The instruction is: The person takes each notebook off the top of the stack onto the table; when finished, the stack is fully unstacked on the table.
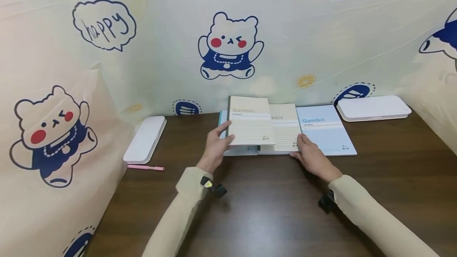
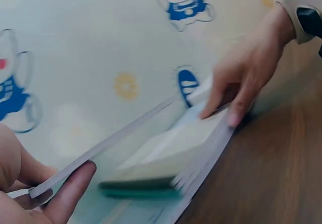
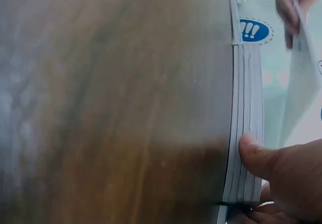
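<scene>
My left hand (image 1: 215, 146) pinches a cream "Gambit" notebook (image 1: 250, 120) by its left edge. In the left wrist view this lifted notebook (image 2: 115, 136) shows edge-on, with a gap beneath it. My right hand (image 1: 314, 156) grips the lower right corner of a stack of cream notebooks (image 1: 285, 128). In the right wrist view the thumb presses against the layered edges of the stack (image 3: 244, 93). To the right lies a light-blue notebook (image 1: 325, 130). On the left another blue notebook (image 1: 240, 152) is mostly hidden under the lifted one.
A white case (image 1: 144, 140) lies at the left with a pink pen (image 1: 146, 167) in front of it. A second white case (image 1: 374, 108) sits at the back right. Printed cloth (image 1: 160, 62) hangs along the back and left of the brown table (image 1: 264, 209).
</scene>
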### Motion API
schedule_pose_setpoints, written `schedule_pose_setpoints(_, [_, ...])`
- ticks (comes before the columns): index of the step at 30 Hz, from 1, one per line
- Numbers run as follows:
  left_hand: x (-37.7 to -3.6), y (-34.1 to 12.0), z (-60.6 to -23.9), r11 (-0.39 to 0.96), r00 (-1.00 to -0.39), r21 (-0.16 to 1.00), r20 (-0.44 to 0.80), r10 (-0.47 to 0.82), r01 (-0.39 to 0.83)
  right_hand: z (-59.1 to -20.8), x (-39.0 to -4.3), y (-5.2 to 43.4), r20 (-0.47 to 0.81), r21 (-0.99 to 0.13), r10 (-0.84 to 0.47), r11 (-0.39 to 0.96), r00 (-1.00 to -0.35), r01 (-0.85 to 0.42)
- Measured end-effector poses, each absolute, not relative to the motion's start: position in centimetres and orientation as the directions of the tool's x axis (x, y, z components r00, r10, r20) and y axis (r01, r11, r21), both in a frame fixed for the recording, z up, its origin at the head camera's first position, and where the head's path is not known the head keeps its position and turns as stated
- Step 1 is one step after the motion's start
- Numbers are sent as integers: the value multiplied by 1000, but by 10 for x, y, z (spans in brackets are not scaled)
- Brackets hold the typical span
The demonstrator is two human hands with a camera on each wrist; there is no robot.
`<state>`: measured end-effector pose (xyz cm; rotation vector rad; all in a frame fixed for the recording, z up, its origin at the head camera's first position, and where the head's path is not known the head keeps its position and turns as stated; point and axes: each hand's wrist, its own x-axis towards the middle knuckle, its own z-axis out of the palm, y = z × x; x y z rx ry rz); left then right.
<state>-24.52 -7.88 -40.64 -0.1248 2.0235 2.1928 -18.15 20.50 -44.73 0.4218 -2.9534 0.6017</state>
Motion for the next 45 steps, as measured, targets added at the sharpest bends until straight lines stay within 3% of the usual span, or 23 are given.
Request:
schedule_pose_setpoints(7, [-227, -156, -406, -49, -986, 985, -165, -35, -163, -436, -186, 207, 184, -322, -275, 890, -944, -322])
schedule_pose_setpoints(12, [-220, -191, -416, -57, -981, 984, -174, -87, -169, -432, -195, 211, 103, -346, -282, 889, -954, -300])
schedule_pose_setpoints(19, [-221, -207, -435, -109, -965, 969, -235, -119, -223, -445, -200, 221, -84, -400, -291, 886, -953, -236])
schedule_pose_setpoints(31, [-230, -229, -452, -68, -959, 970, -243, -149, -235, -448, -200, 220, -65, -373, -308, 890, -949, -263])
schedule_pose_setpoints(35, [-238, -244, -455, 118, -971, 972, -187, -149, -205, -449, -200, 219, -68, -374, -310, 889, -948, -263])
schedule_pose_setpoints(39, [-251, -249, -454, 393, -990, 913, -68, -122, -111, -451, -200, 221, -75, -379, -312, 887, -947, -263])
schedule_pose_setpoints(45, [-265, -239, -445, 768, -991, 639, 119, -58, 32, -451, -201, 222, -79, -385, -314, 885, -946, -261])
